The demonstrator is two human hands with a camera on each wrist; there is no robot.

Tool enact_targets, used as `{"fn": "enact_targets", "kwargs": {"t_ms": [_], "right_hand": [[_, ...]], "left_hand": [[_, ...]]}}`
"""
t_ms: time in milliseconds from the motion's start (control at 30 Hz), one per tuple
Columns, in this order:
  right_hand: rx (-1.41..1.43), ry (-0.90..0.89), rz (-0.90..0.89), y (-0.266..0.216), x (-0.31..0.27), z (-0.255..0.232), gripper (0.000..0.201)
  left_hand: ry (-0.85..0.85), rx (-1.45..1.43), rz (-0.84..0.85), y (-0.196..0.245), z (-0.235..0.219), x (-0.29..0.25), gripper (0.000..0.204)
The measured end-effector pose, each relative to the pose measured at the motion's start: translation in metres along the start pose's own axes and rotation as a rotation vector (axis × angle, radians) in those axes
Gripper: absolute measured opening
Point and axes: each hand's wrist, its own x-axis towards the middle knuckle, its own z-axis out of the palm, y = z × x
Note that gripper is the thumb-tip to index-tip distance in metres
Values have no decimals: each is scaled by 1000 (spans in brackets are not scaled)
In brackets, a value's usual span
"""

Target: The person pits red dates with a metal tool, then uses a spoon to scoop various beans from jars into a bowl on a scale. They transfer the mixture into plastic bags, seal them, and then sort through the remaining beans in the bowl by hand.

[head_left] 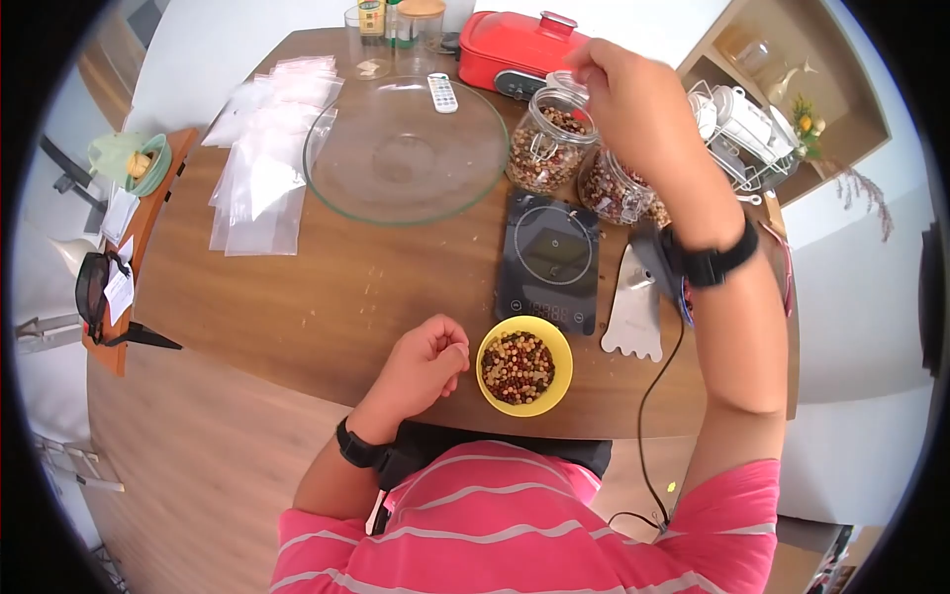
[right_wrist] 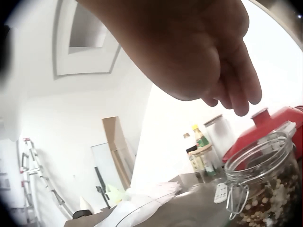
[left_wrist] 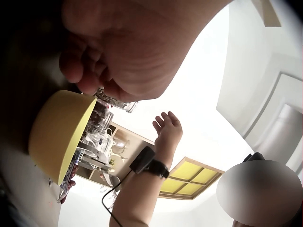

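My right hand (head_left: 633, 104) is raised over two clip-top glass jars, its fingers loosely bent and holding nothing. Below it, the left-hand jar (head_left: 542, 156) has its lid up and holds a mix of beans or seeds; the right wrist view shows its open rim and wire clasp (right_wrist: 236, 201). A second jar (head_left: 609, 188) with darker contents is partly hidden by my forearm. My left hand (head_left: 421, 366) rests by the table's front edge, loosely curled, just left of a yellow bowl (head_left: 566, 366) filled with similar mixed beans or seeds (head_left: 517, 368).
Behind the bowl lies a black digital scale (head_left: 515, 287), with a notched metal scraper (head_left: 633, 307) to its right. A large glass dish (head_left: 406, 203), plastic bags (head_left: 267, 188) and a white remote (head_left: 442, 93) lie further back. A red cooker (head_left: 505, 49) stands behind the jars.
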Motion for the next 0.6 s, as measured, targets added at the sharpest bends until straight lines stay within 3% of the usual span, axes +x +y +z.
{"fn": "enact_targets", "kwargs": {"t_ms": [67, 133, 200, 233, 267, 367, 433, 467, 533, 600], "right_hand": [[333, 43, 9, -26, -42, -14, 19], [690, -262, 312, -49, -89, -37, 24], [982, -556, 348, -37, -134, -42, 24], [1132, -612, 430, -28, -160, -34, 23], [1317, -552, 547, -22, -182, -24, 22], [1150, -355, 525, 8, -226, 10, 21], [761, -202, 175, 23, -244, 18, 20], [771, -179, 182, 30, -251, 23, 20], [708, -138, 14, 39, -260, 32, 20], [690, -131, 24, 44, -266, 37, 18]], "left_hand": [[6, 16, 0, 1, 0, 1, 3], [5, 26, 1, 1, 0, 0, 4], [0, 42, 6, 1, 0, 0, 5], [-5, 8, 15, 0, -1, -1, 5], [-9, -23, 21, 0, -2, -2, 6], [-109, -66, 4, 10, -4, -5, 6], [-137, 107, 31, 43, 12, -4, 7], [-157, 252, 62, 66, 24, -2, 8], [-150, 429, 99, 110, 54, 16, 12], [-142, 770, 363, 144, 84, 52, 14]]}}
